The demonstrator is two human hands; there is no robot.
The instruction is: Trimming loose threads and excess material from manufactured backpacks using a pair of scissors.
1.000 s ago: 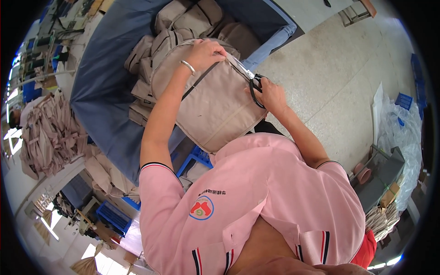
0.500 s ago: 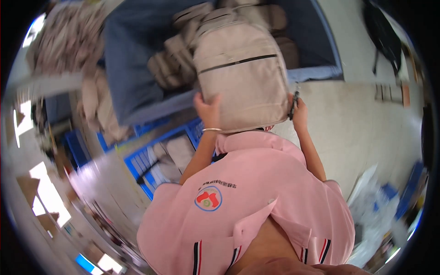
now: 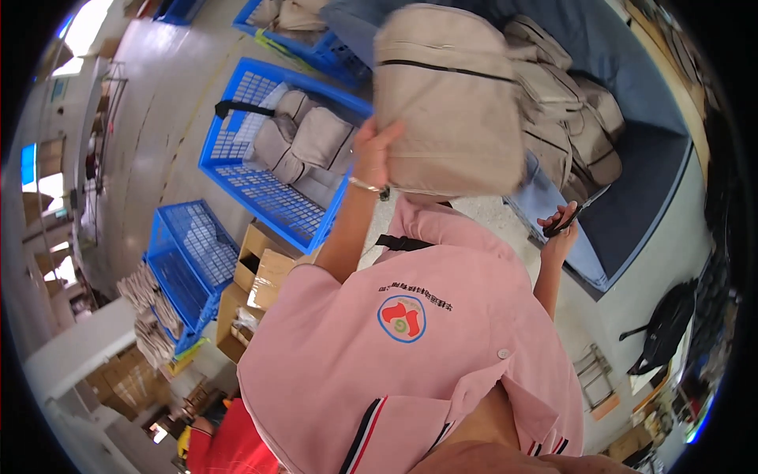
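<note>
A beige backpack (image 3: pixel 450 110) with a dark zip line across its front hangs upright before me. My left hand (image 3: pixel 376 154) is closed on its lower left edge, thumb over the front; the fingers behind it are hidden. Off the bag, to its lower right, my right hand (image 3: pixel 559 237) is curled around small black thread snips (image 3: pixel 562 223), whose thin tip points up and right. More beige bags (image 3: pixel 545 95) lie piled in a large blue-grey fabric-sided bin (image 3: pixel 643 213) behind and right of the held one.
To the left stands a blue plastic crate (image 3: pixel 264 201) with several beige bags in it. Another blue crate (image 3: pixel 189 245) and an open cardboard box (image 3: pixel 251 276) are nearer. A person in red (image 3: pixel 237 438) is at lower left. A black bag (image 3: pixel 667 328) lies at right.
My view has turned left, bringing the blue crates into fuller view. The backpack has swung left in my left hand. My right hand has come away from its side, still holding the snips.
</note>
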